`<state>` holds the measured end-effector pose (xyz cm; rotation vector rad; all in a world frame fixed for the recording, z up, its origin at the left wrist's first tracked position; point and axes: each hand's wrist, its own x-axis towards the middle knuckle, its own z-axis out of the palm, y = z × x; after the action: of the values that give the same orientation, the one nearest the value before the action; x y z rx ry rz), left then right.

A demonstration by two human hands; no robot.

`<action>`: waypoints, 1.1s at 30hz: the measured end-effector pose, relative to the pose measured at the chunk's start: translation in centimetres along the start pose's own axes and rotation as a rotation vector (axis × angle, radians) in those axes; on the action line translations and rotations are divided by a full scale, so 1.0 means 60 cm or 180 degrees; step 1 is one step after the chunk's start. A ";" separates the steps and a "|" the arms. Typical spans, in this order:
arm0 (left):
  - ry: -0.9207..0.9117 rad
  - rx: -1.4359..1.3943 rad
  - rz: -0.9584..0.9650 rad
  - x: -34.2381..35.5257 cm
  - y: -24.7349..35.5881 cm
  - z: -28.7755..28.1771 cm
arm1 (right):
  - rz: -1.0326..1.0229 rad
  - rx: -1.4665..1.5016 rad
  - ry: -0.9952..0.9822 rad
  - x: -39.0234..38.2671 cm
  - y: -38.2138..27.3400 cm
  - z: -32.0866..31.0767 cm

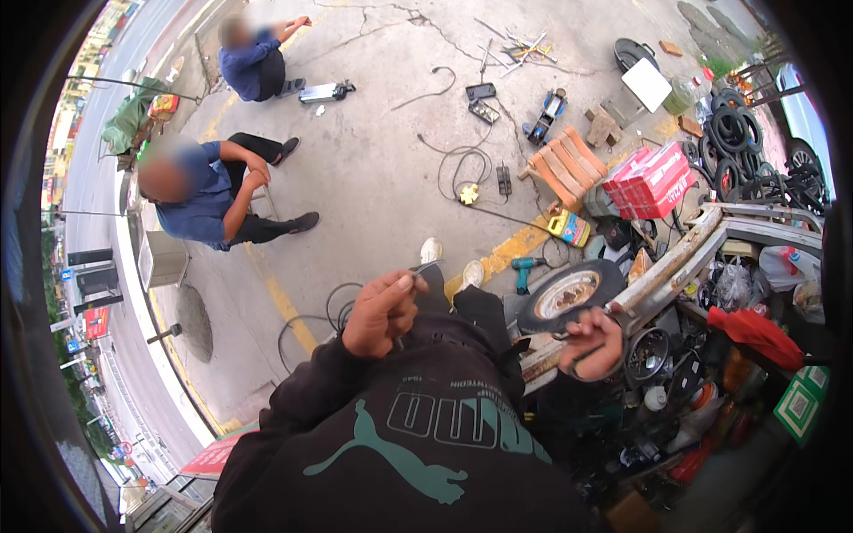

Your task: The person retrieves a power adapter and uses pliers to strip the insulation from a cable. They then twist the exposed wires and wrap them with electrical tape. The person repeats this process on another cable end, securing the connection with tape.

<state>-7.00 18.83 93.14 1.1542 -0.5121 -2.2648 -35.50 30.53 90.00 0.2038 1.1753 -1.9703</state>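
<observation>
My left hand (380, 313) is raised in front of my dark sweatshirt, its thumb and fingers pinched together. A thin, pale sliver (428, 266) sticks out beyond the fingertips; its kind is too small to tell. At the right, my right hand (593, 345) is held with its fingers curled, close to the rusty metal frame of a cart (662, 277). What those fingers hold, if anything, I cannot make out. Just beyond that hand lies a wheel with a black tyre and rusty rim (569, 296). A teal power drill (526, 274) is on the ground beside it.
Two people in blue shirts sit at the left, one nearer (191, 195), one farther (253, 67). Cables (466, 164), a yellow jug (569, 227), a slatted stool (569, 166), red-and-white boxes (649, 180) and a tyre pile (733, 133) stand ahead and right. Loose parts fill the cart.
</observation>
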 end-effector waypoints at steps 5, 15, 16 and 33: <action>0.0003 0.0747 0.0146 0.031 0.027 0.038 | -0.0058 -0.0969 0.0326 0.027 -0.038 -0.082; -0.0436 0.2368 0.0410 0.078 -0.011 0.024 | -0.0096 -0.2089 -0.0862 -0.030 0.100 0.050; -0.0527 0.2606 0.0540 0.080 -0.016 0.020 | -0.0338 -0.2562 -0.1275 -0.030 0.103 0.059; -0.1089 0.3976 0.0504 0.219 0.177 -0.087 | 0.1410 -0.2718 -0.1854 0.099 0.241 0.265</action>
<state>-5.99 1.97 87.95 1.1013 -2.2472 -1.9059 -25.10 11.19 86.18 -0.4830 1.3101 -0.9226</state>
